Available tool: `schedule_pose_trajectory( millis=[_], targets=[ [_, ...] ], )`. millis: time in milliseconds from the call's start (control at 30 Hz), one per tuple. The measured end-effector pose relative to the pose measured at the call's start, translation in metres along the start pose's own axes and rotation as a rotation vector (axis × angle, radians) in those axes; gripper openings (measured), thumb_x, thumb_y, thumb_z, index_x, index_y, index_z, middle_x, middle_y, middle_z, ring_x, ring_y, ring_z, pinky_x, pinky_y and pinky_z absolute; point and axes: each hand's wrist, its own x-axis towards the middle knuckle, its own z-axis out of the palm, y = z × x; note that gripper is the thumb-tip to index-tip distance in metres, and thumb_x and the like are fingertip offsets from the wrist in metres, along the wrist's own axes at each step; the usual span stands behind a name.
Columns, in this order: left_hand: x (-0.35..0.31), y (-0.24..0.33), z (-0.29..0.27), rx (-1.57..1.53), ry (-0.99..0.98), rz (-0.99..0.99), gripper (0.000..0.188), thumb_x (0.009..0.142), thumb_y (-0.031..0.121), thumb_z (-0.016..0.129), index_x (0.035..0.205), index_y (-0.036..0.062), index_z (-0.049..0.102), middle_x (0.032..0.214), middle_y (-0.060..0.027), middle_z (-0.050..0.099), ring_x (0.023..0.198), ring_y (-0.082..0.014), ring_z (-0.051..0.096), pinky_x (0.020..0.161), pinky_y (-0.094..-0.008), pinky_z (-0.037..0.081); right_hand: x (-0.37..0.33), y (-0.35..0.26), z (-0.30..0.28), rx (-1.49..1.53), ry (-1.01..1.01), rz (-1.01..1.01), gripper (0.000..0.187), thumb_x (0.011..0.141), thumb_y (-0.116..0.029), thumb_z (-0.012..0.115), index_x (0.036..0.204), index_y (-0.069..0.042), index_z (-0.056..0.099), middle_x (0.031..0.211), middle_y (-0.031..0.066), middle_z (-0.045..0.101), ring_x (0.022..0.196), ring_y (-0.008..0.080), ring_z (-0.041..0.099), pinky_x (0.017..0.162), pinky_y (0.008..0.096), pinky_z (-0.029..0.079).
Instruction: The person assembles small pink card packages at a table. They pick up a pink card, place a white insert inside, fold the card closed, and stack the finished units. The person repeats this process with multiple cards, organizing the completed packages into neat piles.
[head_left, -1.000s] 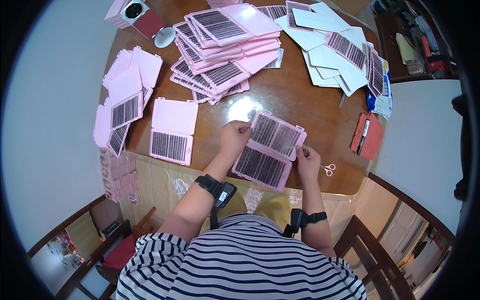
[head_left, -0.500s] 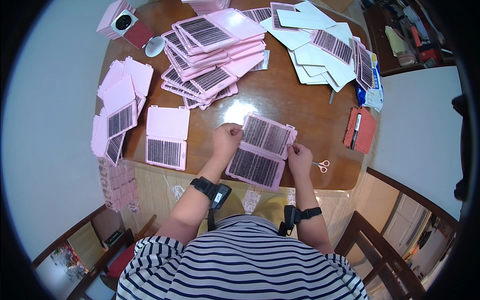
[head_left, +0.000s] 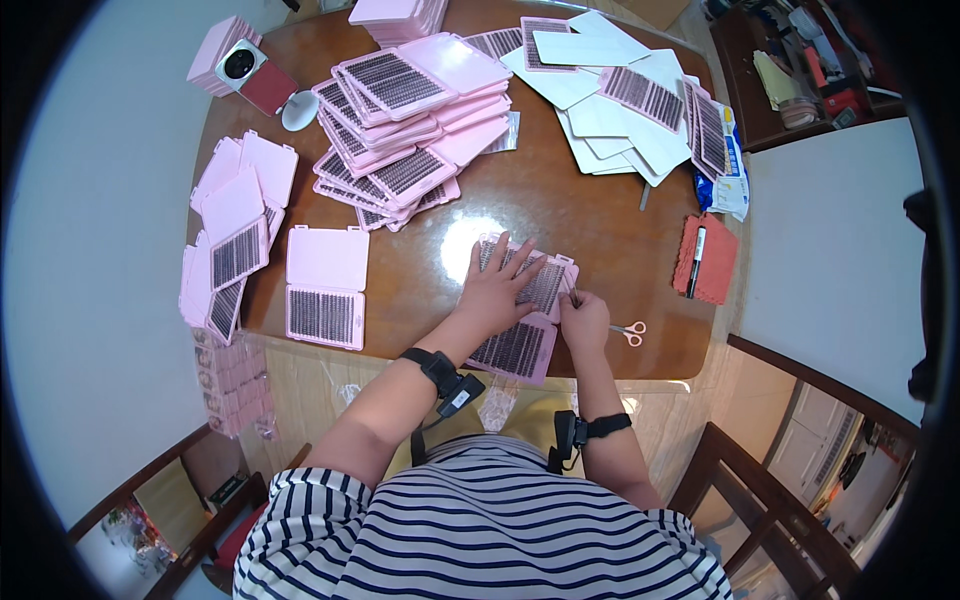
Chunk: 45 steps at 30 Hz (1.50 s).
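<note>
An open pink false-eyelash case (head_left: 518, 352), with rows of dark lash clusters in both halves, lies at the table's front edge. My left hand (head_left: 492, 298) rests flat across its upper half, fingers spread, hiding part of the rows. At the case's right edge, my right hand (head_left: 584, 320) is closed in a pinch on a thin dark tool (head_left: 575, 296); its kind is too small to make out. Just right of that hand, small scissors (head_left: 632, 333) with pale orange handles lie on the table.
Stacked open eyelash cases (head_left: 400, 85) stand at the back. Another open case (head_left: 327, 260) and a pile of cases (head_left: 235, 200) lie left. Back right are white lash trays (head_left: 590, 80) and a wipes pack (head_left: 728, 185). A black marker (head_left: 695, 262) lies on red paper (head_left: 718, 275).
My left hand has let go of the case's upper left edge and moved right, now spread flat over the lash rows. My right hand stays by the right edge. The whole view has shifted slightly.
</note>
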Motion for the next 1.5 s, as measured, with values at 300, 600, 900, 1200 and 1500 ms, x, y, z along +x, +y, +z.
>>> schedule_pose_trajectory(
  millis=[300,600,900,1200,1500],
  targets=[
    [0.002,0.006,-0.006,0.036,-0.077,-0.044,0.084,0.088,0.056,0.069,0.16,0.0326,0.033,0.171,-0.0022,0.02,0.157,-0.0371,0.011,0.121,-0.0682,0.008,-0.023,0.007,-0.037,0.22,0.21,-0.143,0.022,0.089,-0.02,0.066,0.108,-0.015,0.076,0.087,0.0162,0.074,0.083,0.0357,0.073,0.075,0.0463,0.056],
    [-0.01,-0.002,-0.008,-0.055,0.052,-0.076,0.084,0.088,0.05,0.071,0.159,0.0215,0.035,0.167,-0.0132,0.025,0.155,-0.0411,0.017,0.122,-0.0631,0.015,0.01,-0.007,-0.026,-0.146,-0.016,-0.223,0.031,0.091,-0.027,0.067,0.117,-0.012,0.061,0.092,0.0141,0.074,0.084,0.0397,0.071,0.075,0.0518,0.055],
    [-0.156,-0.02,0.049,-1.675,0.228,-1.195,0.045,0.107,0.042,0.045,0.122,0.0016,0.058,0.105,-0.0169,0.072,0.09,-0.0294,0.072,0.08,-0.0398,0.061,0.042,-0.015,-0.026,-0.191,0.148,-0.274,0.022,0.088,-0.027,0.07,0.099,-0.008,0.069,0.095,0.0148,0.074,0.09,0.0392,0.07,0.08,0.049,0.055],
    [-0.139,0.024,0.023,-2.319,0.286,-0.675,0.088,0.1,0.074,0.029,0.138,-0.0008,0.053,0.118,-0.0219,0.071,0.105,-0.033,0.072,0.084,-0.0416,0.063,0.015,-0.026,-0.106,0.052,-0.29,-0.861,0.035,0.081,-0.008,0.068,0.115,-0.011,0.074,0.103,0.0112,0.073,0.09,0.0333,0.07,0.078,0.0429,0.057],
    [-0.113,0.037,-0.031,-2.27,0.045,-0.3,0.053,0.097,0.012,0.067,0.143,-0.0038,0.048,0.134,-0.0161,0.062,0.119,-0.027,0.065,0.101,-0.0376,0.055,-0.059,-0.024,-0.21,-0.337,-0.201,-1.282,0.043,0.081,-0.01,0.07,0.125,-0.013,0.071,0.128,0.0078,0.069,0.109,0.0284,0.069,0.087,0.0377,0.056]
  ],
)
